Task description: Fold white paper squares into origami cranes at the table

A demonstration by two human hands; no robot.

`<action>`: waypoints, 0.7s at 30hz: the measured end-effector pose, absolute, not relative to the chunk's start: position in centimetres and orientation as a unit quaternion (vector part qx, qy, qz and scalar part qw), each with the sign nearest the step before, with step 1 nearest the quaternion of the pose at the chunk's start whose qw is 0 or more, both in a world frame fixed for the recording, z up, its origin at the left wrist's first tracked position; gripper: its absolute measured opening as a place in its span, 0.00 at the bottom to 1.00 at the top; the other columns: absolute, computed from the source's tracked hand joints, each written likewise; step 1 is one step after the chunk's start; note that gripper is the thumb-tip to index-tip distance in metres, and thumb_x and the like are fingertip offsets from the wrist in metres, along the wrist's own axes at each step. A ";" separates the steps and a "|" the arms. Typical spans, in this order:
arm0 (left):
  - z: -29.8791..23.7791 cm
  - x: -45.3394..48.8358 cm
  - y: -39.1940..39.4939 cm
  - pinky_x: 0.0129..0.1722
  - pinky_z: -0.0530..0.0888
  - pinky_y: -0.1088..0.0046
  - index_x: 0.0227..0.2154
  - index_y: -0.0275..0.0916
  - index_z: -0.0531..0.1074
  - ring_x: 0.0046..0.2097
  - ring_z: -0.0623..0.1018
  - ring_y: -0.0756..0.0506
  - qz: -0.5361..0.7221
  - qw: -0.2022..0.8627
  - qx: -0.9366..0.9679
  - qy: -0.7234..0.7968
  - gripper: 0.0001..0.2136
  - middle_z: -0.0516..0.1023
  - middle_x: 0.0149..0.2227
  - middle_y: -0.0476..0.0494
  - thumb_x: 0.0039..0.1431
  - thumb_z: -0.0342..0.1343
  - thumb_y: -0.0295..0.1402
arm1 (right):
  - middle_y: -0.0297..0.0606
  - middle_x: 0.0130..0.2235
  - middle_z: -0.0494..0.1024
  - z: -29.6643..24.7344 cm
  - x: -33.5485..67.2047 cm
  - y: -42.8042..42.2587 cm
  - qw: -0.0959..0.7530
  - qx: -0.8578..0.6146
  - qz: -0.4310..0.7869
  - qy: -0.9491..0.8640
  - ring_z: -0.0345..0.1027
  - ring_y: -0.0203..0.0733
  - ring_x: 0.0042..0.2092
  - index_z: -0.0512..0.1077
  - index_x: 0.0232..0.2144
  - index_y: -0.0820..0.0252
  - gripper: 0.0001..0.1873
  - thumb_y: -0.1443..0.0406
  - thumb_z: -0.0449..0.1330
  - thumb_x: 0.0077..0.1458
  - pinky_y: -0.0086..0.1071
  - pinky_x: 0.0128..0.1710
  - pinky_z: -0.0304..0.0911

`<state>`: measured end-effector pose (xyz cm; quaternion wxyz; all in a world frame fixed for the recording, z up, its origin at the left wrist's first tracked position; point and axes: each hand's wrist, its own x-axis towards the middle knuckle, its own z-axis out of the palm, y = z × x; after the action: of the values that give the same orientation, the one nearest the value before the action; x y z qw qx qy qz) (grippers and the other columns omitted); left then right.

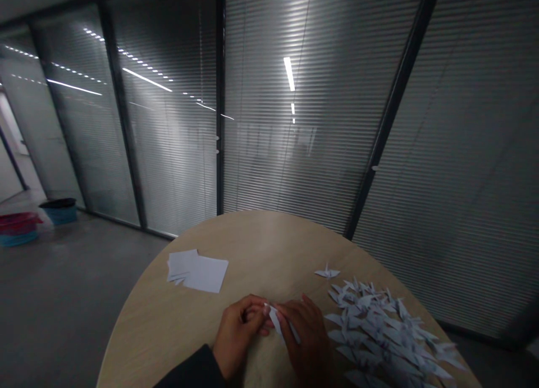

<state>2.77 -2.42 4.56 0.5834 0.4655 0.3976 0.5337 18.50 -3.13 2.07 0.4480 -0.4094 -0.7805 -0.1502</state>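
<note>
Both my hands meet at the near edge of a round wooden table [261, 242]. My left hand [236, 334] is curled, its fingertips pinching the end of a small folded white paper piece [278, 323]. My right hand [309, 337] lies over the same paper and presses it with closed fingers. A pile of several folded paper cranes [379, 332] spreads just right of my right hand. One single crane [327, 273] sits apart, beyond the pile.
A loose stack of white square paper sheets [197, 271] lies on the table's left side. Glass walls with shut blinds [295, 124] stand behind the table. Red and blue tubs [25, 226] sit on the grey floor at far left.
</note>
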 end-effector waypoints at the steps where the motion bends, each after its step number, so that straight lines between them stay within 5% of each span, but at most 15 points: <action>1: 4.6 2.8 -2.4 0.27 0.75 0.73 0.26 0.35 0.78 0.25 0.78 0.47 0.531 0.590 0.460 0.399 0.25 0.80 0.22 0.44 0.34 0.70 0.54 | 0.34 0.35 0.81 2.0 18.4 -3.2 0.446 -0.415 -0.151 -0.779 0.75 0.42 0.38 0.72 0.40 0.53 0.11 0.67 0.49 0.66 0.45 0.54 0.61; 21: 5.7 2.7 -2.6 0.24 0.74 0.78 0.21 0.33 0.81 0.26 0.80 0.47 0.520 0.644 0.377 0.416 0.28 0.82 0.22 0.40 0.20 0.73 0.53 | 0.34 0.34 0.80 3.7 18.0 -3.8 0.429 -0.337 -0.232 -0.805 0.73 0.36 0.37 0.72 0.42 0.59 0.21 0.71 0.39 0.69 0.37 0.52 0.58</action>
<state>2.69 -2.57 5.73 0.6440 0.3772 0.4159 0.5196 17.98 -3.79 3.71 0.4288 -0.3375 -0.8052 -0.2320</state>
